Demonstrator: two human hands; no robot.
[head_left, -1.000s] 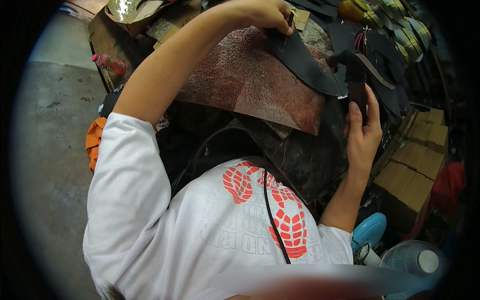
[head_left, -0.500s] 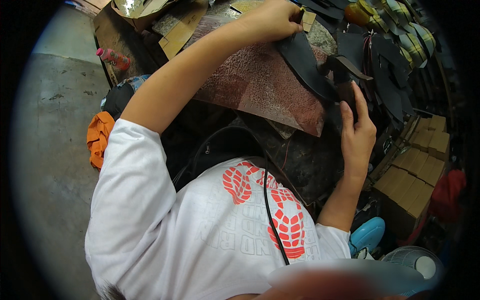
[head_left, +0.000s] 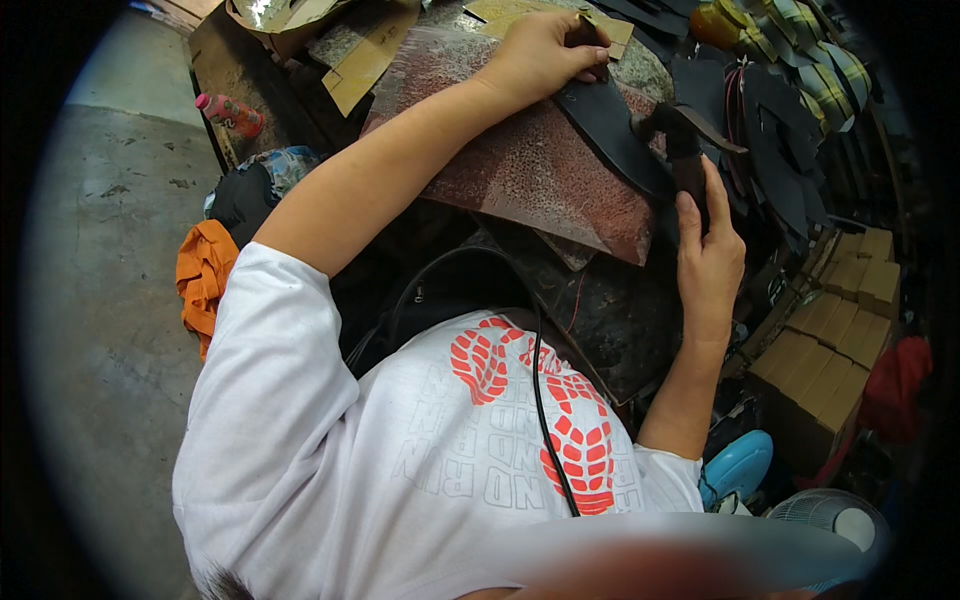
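On the worktop [head_left: 250, 70], the mottled reddish-brown sheet [head_left: 520, 160] lies flat near the front edge; we judge it stiff and fairly heavy. Across its right edge lies the dark cut piece [head_left: 610, 125], seemingly thin and flexible, best pinned flat. Our left hand [head_left: 540, 50] presses its far end, fingers curled. Our right hand [head_left: 708, 262] grips a dark-handled tool [head_left: 688, 160].

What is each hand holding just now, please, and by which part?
The left hand pins the black piece at its far end. The right hand grips a dark tool by its handle.
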